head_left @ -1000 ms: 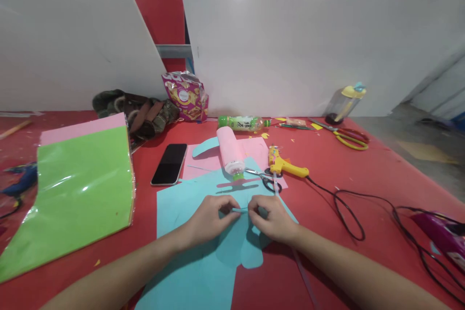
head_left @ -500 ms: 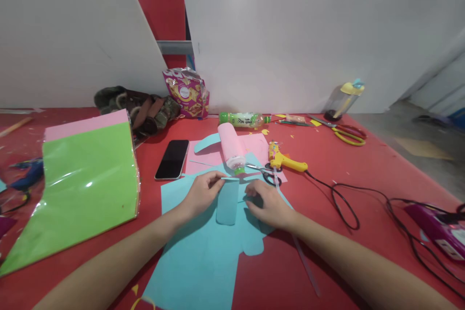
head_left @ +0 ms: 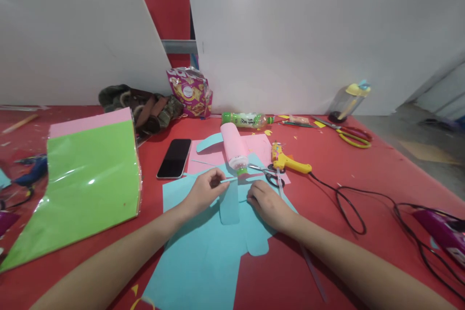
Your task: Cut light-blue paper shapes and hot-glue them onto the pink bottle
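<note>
My left hand (head_left: 208, 188) pinches the folded top edge of a blue paper strip (head_left: 229, 206) with rounded lower corners. Beneath it spreads a larger blue paper sheet (head_left: 196, 256). Over the right part of the blue paper rests my right hand (head_left: 268, 202), fingers curled together at a thin blue edge; what they grip, if anything, is hidden. Just beyond the hands lies a bottle wrapped in pink paper (head_left: 233, 143), its green cap towards me, with a curved blue paper piece (head_left: 209, 142) at its left side.
Black-handled scissors (head_left: 275, 179) and a yellow glue gun (head_left: 290, 161) with its cord lie right of the wrapped bottle. A phone (head_left: 174, 158) and green paper in a clear sleeve (head_left: 94, 174) are on the left. Behind lies a green-labelled bottle (head_left: 247, 119). White boards (head_left: 290, 48) stand at the back.
My right fingers have closed together and lowered onto the blue paper. The strip's folded top edge tilts slightly in my left hand. The whole view has shifted a little.
</note>
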A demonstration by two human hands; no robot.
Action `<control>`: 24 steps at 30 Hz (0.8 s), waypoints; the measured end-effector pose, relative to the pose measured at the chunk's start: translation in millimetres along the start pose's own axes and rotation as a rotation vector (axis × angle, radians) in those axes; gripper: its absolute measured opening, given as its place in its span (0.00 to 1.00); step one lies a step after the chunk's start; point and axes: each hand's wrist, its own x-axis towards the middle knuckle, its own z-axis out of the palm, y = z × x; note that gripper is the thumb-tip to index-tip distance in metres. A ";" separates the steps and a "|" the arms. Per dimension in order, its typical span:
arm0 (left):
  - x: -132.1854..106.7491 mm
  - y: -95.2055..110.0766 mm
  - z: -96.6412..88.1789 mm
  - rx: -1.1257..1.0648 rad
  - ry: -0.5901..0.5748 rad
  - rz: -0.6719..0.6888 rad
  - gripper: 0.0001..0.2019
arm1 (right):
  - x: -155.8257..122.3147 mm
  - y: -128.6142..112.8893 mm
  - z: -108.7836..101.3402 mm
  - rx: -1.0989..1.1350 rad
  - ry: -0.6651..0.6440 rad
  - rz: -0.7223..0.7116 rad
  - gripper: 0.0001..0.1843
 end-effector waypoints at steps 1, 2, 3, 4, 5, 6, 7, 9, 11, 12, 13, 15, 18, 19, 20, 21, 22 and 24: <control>-0.7 0.9 0.5 -0.015 -0.007 0.001 0.06 | 0.3 -0.2 0.3 -0.003 0.005 0.003 0.07; -1.4 1.8 0.9 -0.027 -0.013 0.002 0.07 | 0.5 -0.4 0.4 -0.004 0.012 0.007 0.07; -2.3 2.5 1.3 -0.047 -0.029 0.003 0.08 | 0.6 -0.7 0.3 -0.003 0.021 0.012 0.08; -3.2 3.1 1.6 -0.082 -0.057 0.002 0.09 | 0.6 -0.9 0.0 0.000 0.030 0.018 0.08; -4.1 3.5 2.0 -0.132 -0.097 0.000 0.10 | 0.4 -1.1 -0.6 0.005 0.042 0.026 0.08; -4.9 3.7 2.3 -0.192 -0.141 -0.002 0.10 | 0.3 -1.3 -1.2 0.012 0.054 0.036 0.08; -5.5 3.8 2.6 -0.257 -0.182 -0.004 0.11 | 0.1 -1.4 -2.0 0.019 0.067 0.048 0.08; -6.5 4.0 3.1 -0.370 -0.237 -0.011 0.12 | 0.0 -1.7 -3.9 0.036 0.095 0.078 0.07; -7.1 5.2 3.5 -0.423 -0.233 -0.012 0.13 | 0.2 -2.4 -5.7 0.049 0.120 0.106 0.06; -7.5 6.2 3.5 -0.439 -0.226 -0.012 0.14 | 0.3 -2.9 -6.5 0.054 0.128 0.114 0.05; -7.9 7.6 3.6 -0.449 -0.220 -0.012 0.14 | 0.5 -3.6 -7.2 0.059 0.133 0.119 0.04; -8.9 10.8 4.0 -0.455 -0.215 -0.012 0.15 | 0.5 -4.9 -8.3 0.066 0.133 0.118 0.04; -10.2 14.0 5.3 -0.455 -0.216 -0.020 0.17 | 0.0 -6.1 -9.2 0.067 0.131 0.100 0.05; -10.3 14.3 5.8 -0.451 -0.213 -0.020 0.17 | -0.1 -6.0 -9.3 0.065 0.133 0.093 0.04; -10.2 14.0 6.2 -0.446 -0.211 -0.017 0.17 | -0.2 -5.8 -9.4 0.062 0.138 0.088 0.04; -9.8 13.5 6.5 -0.443 -0.211 -0.012 0.17 | -0.2 -5.6 -9.4 0.058 0.145 0.084 0.04; -9.3 12.6 6.7 -0.440 -0.214 -0.004 0.17 | 0.0 -5.4 -9.5 0.054 0.153 0.084 0.04; -7.8 10.7 6.7 -0.444 -0.222 0.007 0.18 | 0.4 -5.4 -9.8 0.041 0.172 0.091 0.05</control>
